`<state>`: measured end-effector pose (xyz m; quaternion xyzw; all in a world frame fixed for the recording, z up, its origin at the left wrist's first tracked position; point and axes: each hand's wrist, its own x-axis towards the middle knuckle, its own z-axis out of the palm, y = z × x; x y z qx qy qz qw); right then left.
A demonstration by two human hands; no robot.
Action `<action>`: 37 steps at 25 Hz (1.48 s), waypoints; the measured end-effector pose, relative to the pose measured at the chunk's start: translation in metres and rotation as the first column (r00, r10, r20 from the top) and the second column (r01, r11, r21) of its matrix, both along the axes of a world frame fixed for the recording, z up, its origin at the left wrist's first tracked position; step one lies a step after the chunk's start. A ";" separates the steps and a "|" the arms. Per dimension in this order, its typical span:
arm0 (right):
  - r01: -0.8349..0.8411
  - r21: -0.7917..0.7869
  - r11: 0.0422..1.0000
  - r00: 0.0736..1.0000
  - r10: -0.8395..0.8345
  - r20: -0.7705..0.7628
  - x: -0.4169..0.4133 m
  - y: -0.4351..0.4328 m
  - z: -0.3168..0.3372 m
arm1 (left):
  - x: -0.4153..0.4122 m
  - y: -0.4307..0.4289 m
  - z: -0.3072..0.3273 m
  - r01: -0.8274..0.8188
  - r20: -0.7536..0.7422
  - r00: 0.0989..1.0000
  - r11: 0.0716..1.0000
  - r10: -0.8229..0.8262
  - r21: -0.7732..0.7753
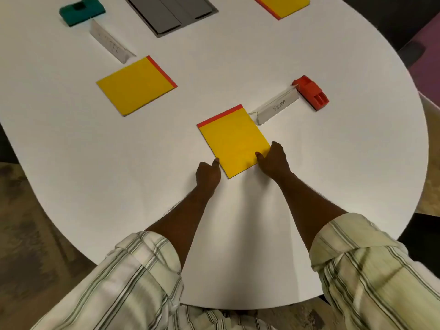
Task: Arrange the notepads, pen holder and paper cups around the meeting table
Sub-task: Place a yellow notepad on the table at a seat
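Note:
A yellow notepad with a red top strip lies flat on the white meeting table, just in front of me. My left hand touches its lower left edge with a fingertip. My right hand presses on its lower right corner, thumb on the cover. A second yellow notepad lies further left. A third one sits at the far top right. A red pen holder rests on its side to the right. A teal pen holder is at the far left.
A folded name card reading SIGMA stands between the near notepad and the red holder. Another name card stands by the teal holder. A grey cable hatch is set in the table's middle. Dark chairs stand beyond the right edge.

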<state>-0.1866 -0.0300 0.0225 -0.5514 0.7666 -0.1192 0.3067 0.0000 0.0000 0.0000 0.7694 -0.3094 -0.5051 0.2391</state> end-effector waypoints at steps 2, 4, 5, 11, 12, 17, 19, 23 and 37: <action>-0.040 0.015 0.999 0.999 0.040 -0.001 0.005 -0.004 -0.002 | 0.002 -0.004 -0.003 -0.051 -0.042 0.998 0.999 0.052 0.019; -0.048 0.036 0.998 0.999 0.048 -0.001 0.008 -0.007 -0.005 | 0.002 -0.007 -0.007 -0.104 -0.105 0.989 0.994 0.107 0.037; -0.040 0.042 0.998 0.999 0.041 -0.001 0.009 -0.009 -0.009 | 0.001 -0.009 -0.012 -0.116 -0.120 0.985 0.992 0.121 0.048; 0.020 0.039 0.999 0.995 -0.016 -0.103 0.016 -0.010 -0.024 | -0.002 -0.012 -0.028 -0.185 -0.100 0.977 0.981 0.190 0.057; 0.034 0.041 0.999 0.991 -0.029 -0.129 0.017 -0.011 -0.024 | -0.002 -0.012 -0.029 -0.200 -0.098 0.974 0.978 0.204 0.054; 0.044 0.028 0.999 0.986 -0.039 -0.165 0.020 -0.015 -0.030 | -0.009 -0.012 -0.029 -0.227 -0.112 0.968 0.974 0.226 0.003; 0.084 0.028 0.996 0.984 -0.079 -0.159 0.021 -0.017 -0.032 | -0.011 -0.010 -0.035 -0.258 -0.095 0.962 0.966 0.256 -0.014; 0.169 0.085 0.982 0.973 -0.152 -0.176 0.015 -0.027 -0.030 | -0.009 -0.005 -0.032 -0.297 -0.059 0.954 0.954 0.294 -0.044; 0.277 0.077 0.958 0.942 -0.287 0.174 0.023 -0.004 -0.032 | 0.015 0.015 -0.002 -0.185 0.056 0.981 0.983 0.185 -0.003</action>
